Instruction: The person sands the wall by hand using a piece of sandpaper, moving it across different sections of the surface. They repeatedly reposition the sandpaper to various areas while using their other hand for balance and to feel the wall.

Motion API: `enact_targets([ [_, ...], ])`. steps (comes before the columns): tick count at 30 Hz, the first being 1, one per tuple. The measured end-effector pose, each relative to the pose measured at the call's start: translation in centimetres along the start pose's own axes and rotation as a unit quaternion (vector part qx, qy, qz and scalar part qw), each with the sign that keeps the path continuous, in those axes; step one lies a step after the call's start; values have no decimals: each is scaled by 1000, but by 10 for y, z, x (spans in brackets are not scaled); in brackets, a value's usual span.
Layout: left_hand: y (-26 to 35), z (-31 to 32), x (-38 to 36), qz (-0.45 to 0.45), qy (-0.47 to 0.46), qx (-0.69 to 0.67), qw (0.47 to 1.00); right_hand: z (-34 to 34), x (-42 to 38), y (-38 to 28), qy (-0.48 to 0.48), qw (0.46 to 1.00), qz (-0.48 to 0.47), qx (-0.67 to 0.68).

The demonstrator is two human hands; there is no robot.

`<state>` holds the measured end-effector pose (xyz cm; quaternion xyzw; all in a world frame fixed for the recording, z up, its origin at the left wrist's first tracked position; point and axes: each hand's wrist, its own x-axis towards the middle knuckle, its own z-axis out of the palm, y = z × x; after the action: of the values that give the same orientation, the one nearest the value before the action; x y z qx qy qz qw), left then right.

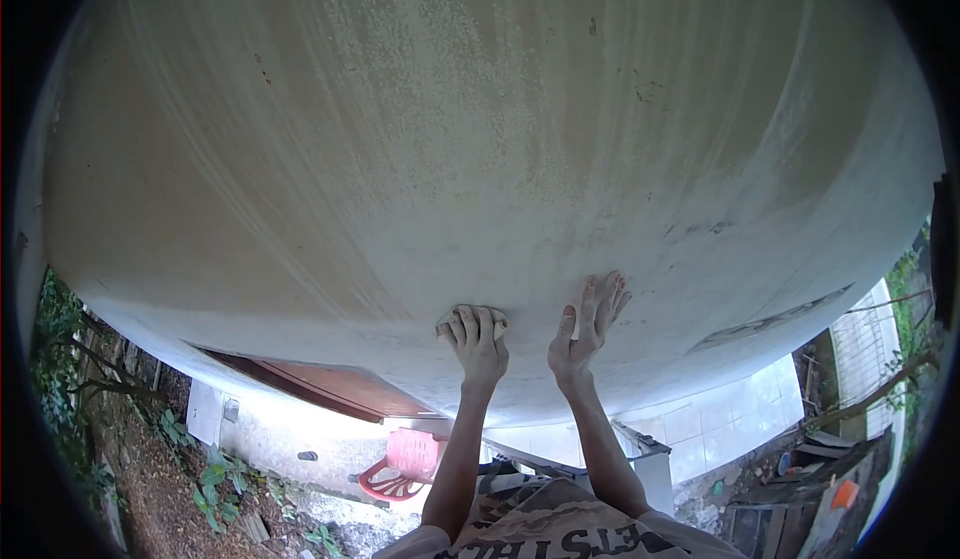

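Observation:
A large pale wall (450, 159), streaked and patchy with whitish smears, fills most of the head view. My left hand (474, 334) presses a light-coloured cloth or pad (499, 325) against it, fingers bent over the piece. To the right, my right hand (592, 324) is held up at the wall with its fingers spread and nothing in it. Whether its palm touches the surface cannot be told.
Below are a brown door (345, 387), a red plastic chair (410, 457) and pale tiled ground (705, 429). Plants (218, 484) and soil lie at lower left. Stacked boards (800, 504) stand at lower right. A vent opening (775, 321) is in the wall.

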<state>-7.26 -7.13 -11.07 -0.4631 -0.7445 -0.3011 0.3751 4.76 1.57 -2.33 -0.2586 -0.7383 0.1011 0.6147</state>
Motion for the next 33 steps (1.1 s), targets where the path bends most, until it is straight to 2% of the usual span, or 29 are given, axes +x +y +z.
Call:
enact_targets([
  [3, 7, 8, -3, -9, 36, -21, 999, 0, -1, 2, -3, 1000, -11, -9],
  [5, 13, -5, 22, -26, 58, -32, 997, -2, -1, 3, -13, 1000, -16, -20],
  [8, 20, -60, 105, -34, 86, -32, 995, -4, 0, 4, -19, 999, -20, -21],
  [10, 24, -105, 169, -36, 68, -32, 997, -4, -1, 3, -15, 1000, -14, -10],
  [12, 35, -131, 212, -53, 112, -40, 992, -1, 0, 1, 0, 1000, -2, 7],
  [15, 35, -118, 197, -54, 99, -55, 992, -4, 1, 0, -9, 1000, -6, -2],
  [20, 34, -10, 38, 6, 12, 1, 1000, -6, 1, 2, -21, 1000, -10, -3],
  [22, 42, -5, 29, 0, -2, -2, 1000, -8, 1, 1, -26, 1000, -8, -4],
  [24, 47, -7, 39, -25, 14, -23, 999, -10, 3, -2, -30, 1000, -6, -5],
  [27, 58, -50, 104, -53, 45, -82, 994, -11, 2, 2, -37, 999, -7, -21],
  [31, 76, -107, 195, -52, 69, -92, 992, -5, 1, -2, -15, 1000, 4, -3],
  [33, 79, -105, 199, -39, 67, -78, 994, -1, -1, -2, 0, 1000, 11, 5],
])
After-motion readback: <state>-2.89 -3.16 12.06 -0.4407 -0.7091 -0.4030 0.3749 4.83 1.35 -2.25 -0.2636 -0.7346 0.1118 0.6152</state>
